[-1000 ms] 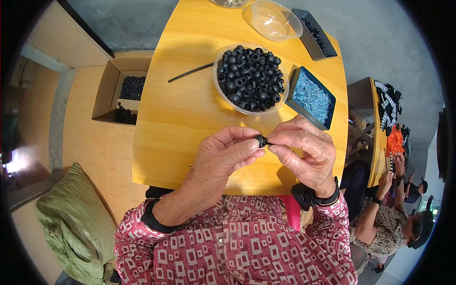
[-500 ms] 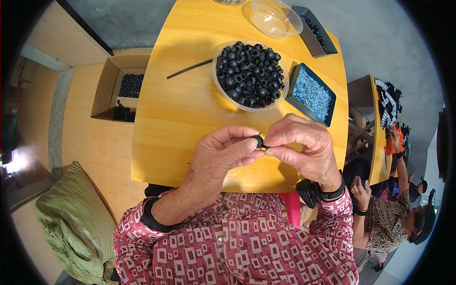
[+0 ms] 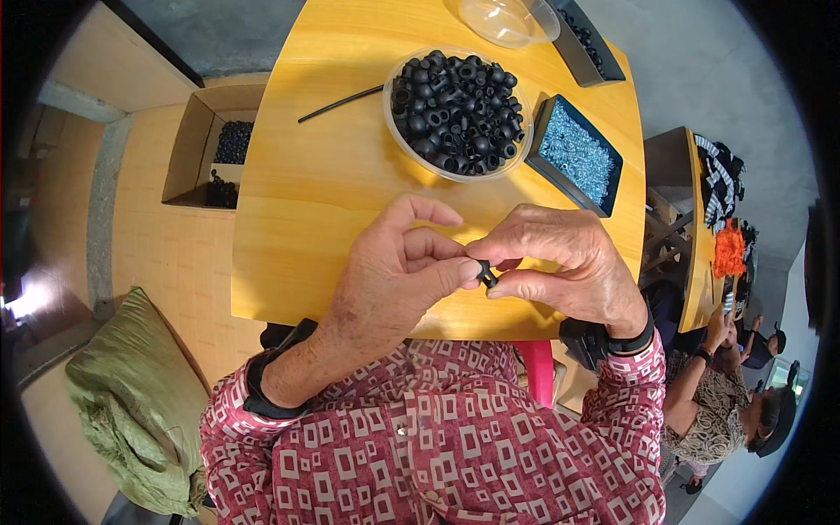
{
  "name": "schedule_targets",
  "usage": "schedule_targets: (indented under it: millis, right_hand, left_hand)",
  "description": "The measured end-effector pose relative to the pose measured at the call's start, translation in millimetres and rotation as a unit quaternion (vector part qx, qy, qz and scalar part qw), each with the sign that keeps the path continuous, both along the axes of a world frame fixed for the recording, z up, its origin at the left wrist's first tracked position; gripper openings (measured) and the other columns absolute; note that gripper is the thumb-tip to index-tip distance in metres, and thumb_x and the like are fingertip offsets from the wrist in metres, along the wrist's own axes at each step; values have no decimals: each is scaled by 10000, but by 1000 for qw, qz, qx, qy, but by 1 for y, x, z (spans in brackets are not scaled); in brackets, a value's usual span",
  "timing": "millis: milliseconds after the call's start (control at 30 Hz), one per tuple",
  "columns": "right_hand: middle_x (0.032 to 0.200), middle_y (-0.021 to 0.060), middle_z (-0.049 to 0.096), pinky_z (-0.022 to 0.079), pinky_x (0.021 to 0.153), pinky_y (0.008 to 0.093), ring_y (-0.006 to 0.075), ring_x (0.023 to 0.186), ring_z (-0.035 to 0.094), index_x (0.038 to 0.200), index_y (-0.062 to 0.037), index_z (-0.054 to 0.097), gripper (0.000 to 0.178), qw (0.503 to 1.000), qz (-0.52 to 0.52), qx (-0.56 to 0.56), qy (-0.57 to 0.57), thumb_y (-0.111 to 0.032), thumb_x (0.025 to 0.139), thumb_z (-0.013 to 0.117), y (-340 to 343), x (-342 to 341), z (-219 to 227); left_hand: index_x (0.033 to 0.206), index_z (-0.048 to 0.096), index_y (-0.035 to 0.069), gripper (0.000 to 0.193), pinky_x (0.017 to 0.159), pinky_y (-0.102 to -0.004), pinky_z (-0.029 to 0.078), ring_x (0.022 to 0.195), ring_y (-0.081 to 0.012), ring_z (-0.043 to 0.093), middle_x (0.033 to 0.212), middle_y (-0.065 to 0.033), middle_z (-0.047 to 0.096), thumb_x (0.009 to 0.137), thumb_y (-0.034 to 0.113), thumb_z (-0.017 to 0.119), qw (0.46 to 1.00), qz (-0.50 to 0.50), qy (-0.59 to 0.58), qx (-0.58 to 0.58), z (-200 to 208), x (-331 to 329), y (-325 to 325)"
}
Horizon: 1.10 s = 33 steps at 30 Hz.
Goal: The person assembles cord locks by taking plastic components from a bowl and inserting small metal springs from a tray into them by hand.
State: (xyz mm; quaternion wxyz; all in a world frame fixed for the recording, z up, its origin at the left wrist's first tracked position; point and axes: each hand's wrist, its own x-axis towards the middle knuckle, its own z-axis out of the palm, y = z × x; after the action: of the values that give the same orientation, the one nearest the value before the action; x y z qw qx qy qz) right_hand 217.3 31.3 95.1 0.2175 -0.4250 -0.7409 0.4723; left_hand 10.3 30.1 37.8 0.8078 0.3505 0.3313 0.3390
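A small black plastic part [image 3: 487,276] with a rounded end is held between my two hands over the table's near edge. My left hand [image 3: 376,271] pinches one end between thumb and fingers, its index finger lifted away. My right hand [image 3: 573,262] grips the part from the other side with thumb and forefinger. Beyond them stands a see-through bowl [image 3: 409,163] heaped with black hollow, round-headed parts [image 3: 455,109]. To its right lies a dark tray [image 3: 569,193] of small shiny bluish pieces [image 3: 577,150]. A thin black rod [image 3: 339,103] lies left of the bowl.
At the table's far side are another see-through bowl [image 3: 506,22] and a dark tray [image 3: 604,77] with black parts. A cardboard box [image 3: 185,149] and green sack [image 3: 131,394] stand left. At right, another person [image 3: 717,402] sits by a second table with orange material [image 3: 729,249].
The black part has been turned and now points down toward my right thumb. My left index finger has lifted off. The view has shifted slightly, and the other person's hands have come together.
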Motion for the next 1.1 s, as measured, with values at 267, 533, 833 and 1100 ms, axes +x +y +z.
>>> schedule_targets:
  millis: [267,533,833,1100]
  right_hand:
    - [844,76,648,490,682,307,180,767,616,1023,-4,678,283,998,-6,-37,57,-25,750,749,0,0,-10]
    - [850,57,647,472,738,273,151,815,609,1022,-11,682,274,993,-42,-45,99,-8,755,747,-2,1,-26]
    - [865,-13,639,475,766,239,68,834,573,989,-28,676,223,971,-85,-156,160,9,778,737,-6,1,-42]
    - [833,-8,578,480,707,246,97,777,564,965,-42,627,218,989,-108,-37,99,-15,782,741,-20,-11,-43]
  left_hand:
    - [1135,464,-29,341,774,-242,526,885,-133,646,938,-123,654,858,-1,662,999,-26,23,5,5,-3,5]
    - [1053,564,-32,230,780,-228,532,885,-123,646,982,-113,670,852,-8,673,999,27,-26,-17,-5,1,0]
    - [1051,577,14,191,766,-238,557,836,-128,661,958,-90,675,876,19,654,993,31,-5,-117,-3,0,-3]
    - [1032,589,9,184,767,-228,546,842,-111,653,955,-81,676,866,18,667,999,14,28,-44,-12,-2,-4]
